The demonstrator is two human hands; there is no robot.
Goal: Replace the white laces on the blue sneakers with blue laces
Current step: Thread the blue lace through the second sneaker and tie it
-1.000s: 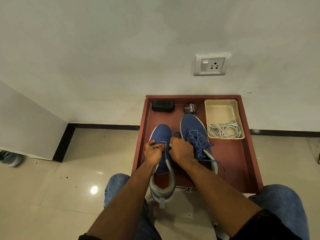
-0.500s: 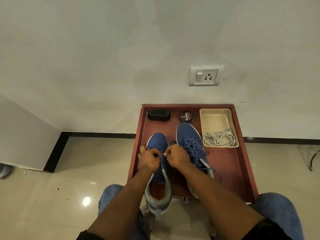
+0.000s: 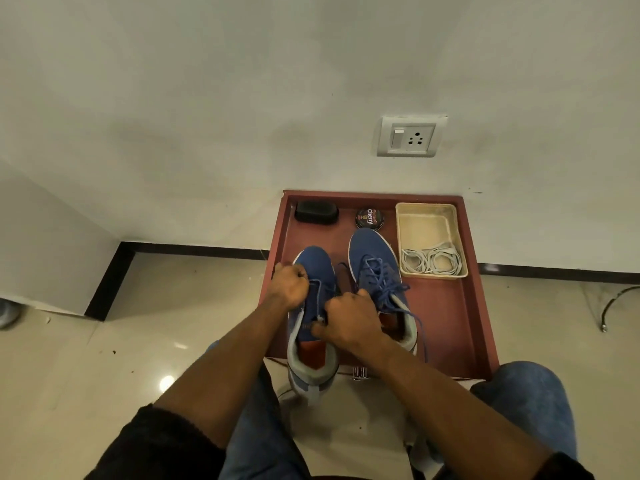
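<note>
We have two blue sneakers on the red-brown tray [image 3: 446, 317], toes toward the wall. Left sneaker [image 3: 317, 268] sits nearer us, heel hanging past the tray's near edge; right sneaker [image 3: 369, 251] sits just beside it, a bit further back, already threaded with a blue lace [image 3: 382, 278] whose loose end trails down past its heel side. Our left hand [image 3: 291, 289] is curled into a fist at the left sneaker's left eyelet row, fingers pressed together and gripping a thin blue lace strand [image 3: 317, 284] that runs across the tongue; the exact pinch point is hidden under the knuckles. Our right hand [image 3: 349, 320] is also curled, lower down on the same sneaker near the collar, fingertips pinching something small at the tongue edge, most likely the other lace end, but we cannot tell for sure from this angle. The hands are apart, left one further forward than the right. White laces [image 3: 431, 261] lie coiled in the near end of the beige bin [image 3: 427, 211], which sits in the tray's far right corner, well apart from both hands. At the tray's far edge: a black brush-like block [image 3: 317, 212] on the left, a round polish tin [image 3: 370, 218] labelled Cherry between it and the bin. Wall socket [image 3: 410, 136] above the tray. Our knees in jeans frame the lower view; tiled floor all round.
</note>
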